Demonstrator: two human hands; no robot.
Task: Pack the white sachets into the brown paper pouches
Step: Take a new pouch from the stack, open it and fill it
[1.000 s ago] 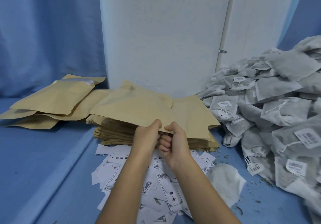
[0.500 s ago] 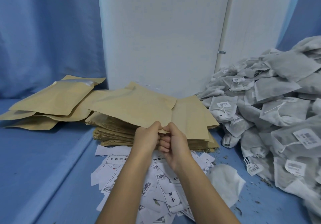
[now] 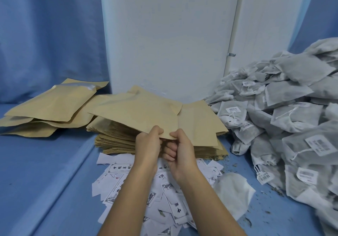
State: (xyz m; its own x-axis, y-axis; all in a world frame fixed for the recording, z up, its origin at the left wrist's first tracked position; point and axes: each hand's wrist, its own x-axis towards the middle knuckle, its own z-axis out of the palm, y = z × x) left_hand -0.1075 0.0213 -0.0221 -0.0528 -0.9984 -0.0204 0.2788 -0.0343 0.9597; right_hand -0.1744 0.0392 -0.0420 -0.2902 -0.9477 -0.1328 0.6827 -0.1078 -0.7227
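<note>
A flat brown paper pouch (image 3: 139,111) is lifted off a stack of brown pouches (image 3: 117,140) in the middle. My left hand (image 3: 149,144) and my right hand (image 3: 178,148) sit side by side and both pinch its near edge with thumbs on top and fingers curled beneath. A large heap of white sachets (image 3: 285,118) with barcode tags fills the right side. One white sachet (image 3: 233,191) lies apart on the blue surface, just right of my right forearm.
Several filled brown pouches (image 3: 51,107) lie at the left. Loose printed white paper labels (image 3: 128,180) are strewn under my forearms. A white panel (image 3: 170,40) stands behind the stack, with blue curtain on both sides. Dry crumbs dot the blue surface at the right.
The lifted pouch has shifted slightly left and lies flatter over the stack. Both hands keep pinching its near edge at nearly the same spot.
</note>
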